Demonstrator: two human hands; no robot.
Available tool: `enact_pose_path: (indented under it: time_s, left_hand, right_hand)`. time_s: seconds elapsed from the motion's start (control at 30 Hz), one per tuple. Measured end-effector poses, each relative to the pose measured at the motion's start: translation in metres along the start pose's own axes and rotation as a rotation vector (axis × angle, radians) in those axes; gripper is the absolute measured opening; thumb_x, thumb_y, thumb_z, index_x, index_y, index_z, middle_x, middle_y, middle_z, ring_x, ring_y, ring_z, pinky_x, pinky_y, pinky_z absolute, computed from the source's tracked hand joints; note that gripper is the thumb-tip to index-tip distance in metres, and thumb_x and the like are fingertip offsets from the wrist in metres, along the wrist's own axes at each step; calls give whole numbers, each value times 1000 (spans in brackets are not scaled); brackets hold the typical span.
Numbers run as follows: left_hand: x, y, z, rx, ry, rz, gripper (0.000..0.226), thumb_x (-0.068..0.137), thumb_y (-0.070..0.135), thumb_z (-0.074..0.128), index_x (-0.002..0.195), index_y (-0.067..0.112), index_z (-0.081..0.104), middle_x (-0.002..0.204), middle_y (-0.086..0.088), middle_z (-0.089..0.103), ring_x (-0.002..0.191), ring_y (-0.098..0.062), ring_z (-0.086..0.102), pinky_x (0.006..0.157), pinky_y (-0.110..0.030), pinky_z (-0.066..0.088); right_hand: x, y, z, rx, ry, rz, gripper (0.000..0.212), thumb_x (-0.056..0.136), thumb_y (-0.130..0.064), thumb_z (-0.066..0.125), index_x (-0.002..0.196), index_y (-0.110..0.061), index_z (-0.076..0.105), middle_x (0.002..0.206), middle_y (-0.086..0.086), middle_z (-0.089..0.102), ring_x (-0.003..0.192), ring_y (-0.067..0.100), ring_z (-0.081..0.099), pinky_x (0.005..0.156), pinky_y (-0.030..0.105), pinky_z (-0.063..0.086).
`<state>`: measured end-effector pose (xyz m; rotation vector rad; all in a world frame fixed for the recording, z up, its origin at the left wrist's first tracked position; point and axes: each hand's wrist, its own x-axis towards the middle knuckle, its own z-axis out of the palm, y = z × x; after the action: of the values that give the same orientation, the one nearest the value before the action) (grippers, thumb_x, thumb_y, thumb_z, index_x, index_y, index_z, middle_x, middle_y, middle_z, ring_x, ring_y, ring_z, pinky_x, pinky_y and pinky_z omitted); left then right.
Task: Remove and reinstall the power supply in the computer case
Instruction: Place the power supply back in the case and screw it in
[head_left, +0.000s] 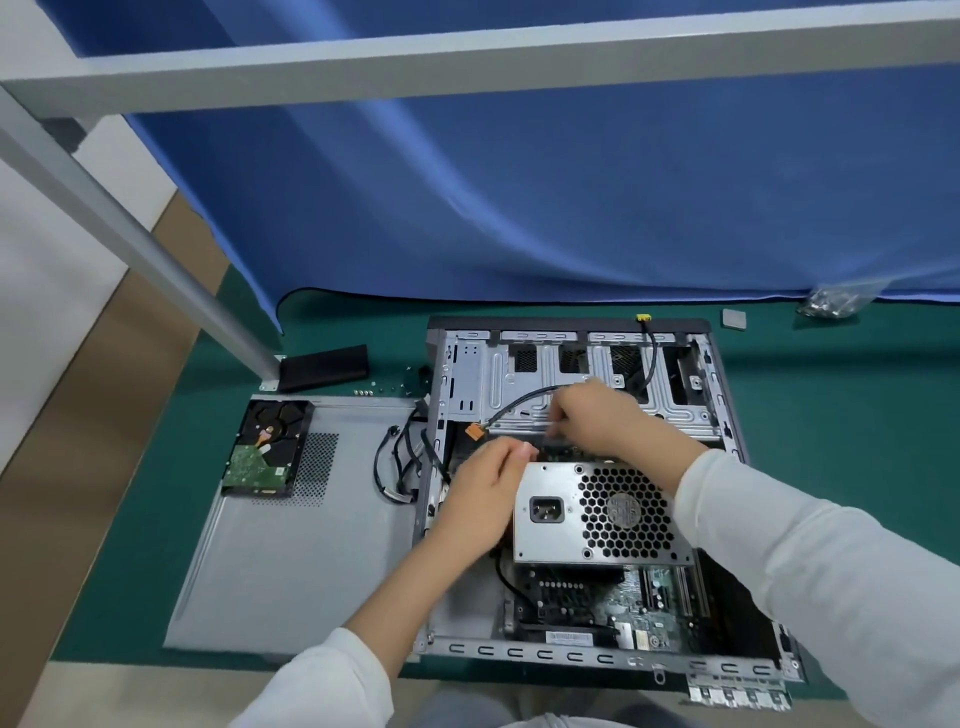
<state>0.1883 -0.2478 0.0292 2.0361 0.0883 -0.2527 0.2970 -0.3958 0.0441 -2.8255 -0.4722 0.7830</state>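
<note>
Silver power supply (597, 514) sits tilted inside the computer case (571, 652) — left hand (480, 499) grips its left edge, right hand (597, 415) pinches cables just beyond it.

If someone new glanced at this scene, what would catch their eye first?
Probably the silver power supply, lying loose in the open computer case, with the left hand on its near-left corner and the right hand behind it. To the left, a hard drive sits on the removed side panel.

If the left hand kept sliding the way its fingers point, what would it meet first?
The left hand lies at the power supply's left side, fingers pointing away and slightly right. Going on, it would likely meet the right hand or the cables under it first; depth is unclear.
</note>
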Motion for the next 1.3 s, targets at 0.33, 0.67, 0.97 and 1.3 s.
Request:
enact_pose_path:
  time_s: [0.33, 0.67, 0.97, 1.3]
  left_hand:
    - [87, -98, -150, 335, 386, -280, 18, 92, 8, 54, 105, 10, 67, 104, -7, 68, 92, -24, 64, 82, -32, 51]
    - [157, -186, -177, 641, 96, -271, 32, 89, 6, 62, 121, 3, 62, 119, -19, 56, 110, -34, 54, 98, -37, 41]
    - [175, -202, -169, 655, 99, -210, 21, 89, 5, 63, 108, 1, 68, 110, -20, 58, 99, -36, 57, 86, -36, 43]
    - [171, -208, -180, 481, 199, -261, 26, 86, -1, 62, 111, 5, 63, 87, -6, 68, 88, -22, 61, 78, -28, 45]
  right_hand:
    - [53, -42, -25, 483, 76, -103, 12, 100, -24, 44, 101, -12, 43, 78, 3, 55, 63, 14, 47, 58, 28, 35]
    - [99, -62, 1, 459, -50, 1, 8, 102, -21, 36, 99, -14, 35, 68, 4, 49, 55, 16, 42, 46, 30, 30]
    - [98, -62, 1, 445, -24, 10, 8, 103, -23, 37, 100, -16, 34, 68, 1, 48, 56, 14, 41, 48, 30, 26]
    - [98, -60, 8, 466, 26, 5, 7, 102, -25, 38, 99, -20, 34, 68, 0, 47, 55, 12, 42, 48, 28, 26]
